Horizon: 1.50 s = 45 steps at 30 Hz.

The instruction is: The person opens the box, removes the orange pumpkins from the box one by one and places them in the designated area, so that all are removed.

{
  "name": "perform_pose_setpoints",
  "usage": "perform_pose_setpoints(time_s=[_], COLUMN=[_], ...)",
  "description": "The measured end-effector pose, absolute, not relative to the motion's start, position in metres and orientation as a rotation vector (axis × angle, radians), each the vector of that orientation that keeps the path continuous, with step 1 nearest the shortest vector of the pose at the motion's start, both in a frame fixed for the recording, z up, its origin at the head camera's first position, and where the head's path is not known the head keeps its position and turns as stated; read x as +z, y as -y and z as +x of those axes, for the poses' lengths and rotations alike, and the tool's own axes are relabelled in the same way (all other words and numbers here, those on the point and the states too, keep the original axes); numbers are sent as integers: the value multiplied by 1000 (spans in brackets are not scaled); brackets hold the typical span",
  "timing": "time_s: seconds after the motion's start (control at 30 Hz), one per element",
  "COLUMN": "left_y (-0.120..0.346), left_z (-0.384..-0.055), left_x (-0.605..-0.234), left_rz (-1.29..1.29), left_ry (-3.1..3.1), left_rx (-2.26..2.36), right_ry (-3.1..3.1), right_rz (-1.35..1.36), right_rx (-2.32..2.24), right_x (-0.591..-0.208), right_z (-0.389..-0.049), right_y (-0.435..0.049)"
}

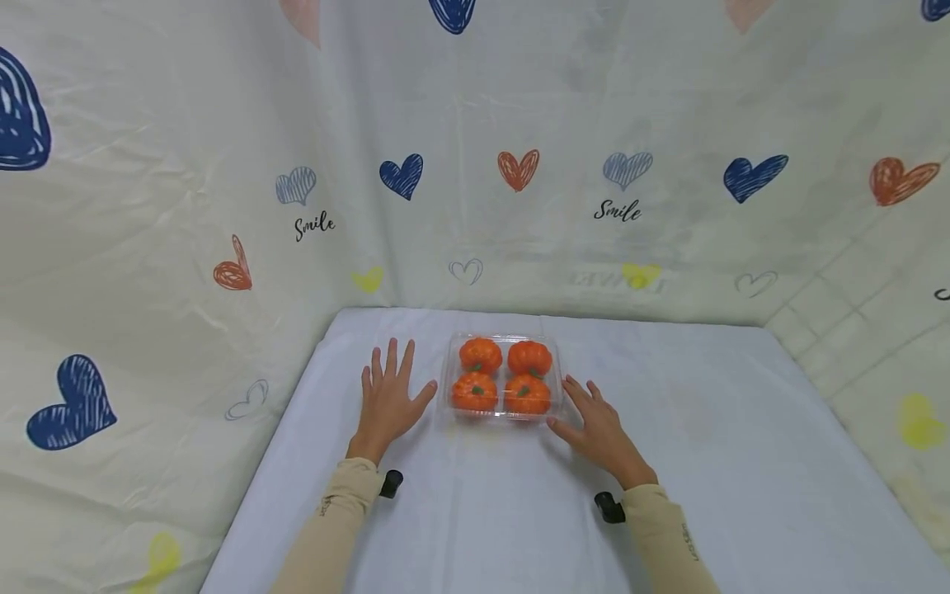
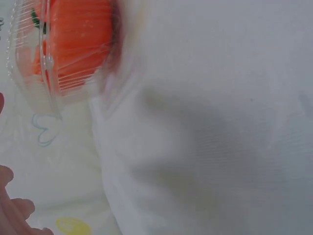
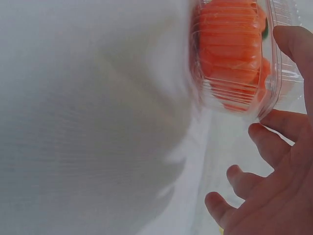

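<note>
A clear plastic clamshell box [image 1: 490, 416] with its lid closed stands on the table and contains several small orange pumpkins [image 1: 475, 392] with green stems. My left hand [image 1: 389, 404] is to the left of the box, fingers spread and pointing away, with a gap between thumb and box. On the other side, my right hand [image 1: 599, 431] has its thumb and index fingertips right at the box's right edge, fingers loosely extended. From the right wrist view, the box's ridged side wall [image 3: 230, 98] lies beside that thumb. The left wrist view catches only some fingertips [image 2: 22, 208] and the box's near corner.
A white cloth covers the table [image 1: 475, 511], whose back edge meets a hanging curtain [image 1: 475, 107] printed with hearts and the word Smile. Black wrist cameras are worn at both cuffs, one by the left sleeve [image 1: 326, 511], one by the right sleeve [image 1: 664, 536].
</note>
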<state>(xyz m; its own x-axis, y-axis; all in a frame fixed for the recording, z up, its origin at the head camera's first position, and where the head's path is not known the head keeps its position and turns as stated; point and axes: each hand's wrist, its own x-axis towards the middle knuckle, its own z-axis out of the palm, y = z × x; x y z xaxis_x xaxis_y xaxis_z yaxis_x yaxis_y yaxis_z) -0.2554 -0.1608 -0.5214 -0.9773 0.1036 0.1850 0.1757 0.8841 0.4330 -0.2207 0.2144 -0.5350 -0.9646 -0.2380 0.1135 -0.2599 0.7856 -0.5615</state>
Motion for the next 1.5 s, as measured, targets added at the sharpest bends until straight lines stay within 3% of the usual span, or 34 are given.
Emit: perform_pose_setpoints(time_s=[0.57, 1.23, 1.5], left_y=[131, 104, 95], left_z=[-236, -224, -225], left_x=[-562, -580, -582], left_rz=[-387, -203, -159], left_ry=[2814, 2593, 2446], left_rx=[-1346, -1804, -1909], right_ry=[2927, 2791, 2720], right_rz=[352, 242, 78], right_rx=[1091, 1438, 1618], right_x=[-545, -566, -568], right_z=[-217, -216, -217], right_y=[-219, -199, -186])
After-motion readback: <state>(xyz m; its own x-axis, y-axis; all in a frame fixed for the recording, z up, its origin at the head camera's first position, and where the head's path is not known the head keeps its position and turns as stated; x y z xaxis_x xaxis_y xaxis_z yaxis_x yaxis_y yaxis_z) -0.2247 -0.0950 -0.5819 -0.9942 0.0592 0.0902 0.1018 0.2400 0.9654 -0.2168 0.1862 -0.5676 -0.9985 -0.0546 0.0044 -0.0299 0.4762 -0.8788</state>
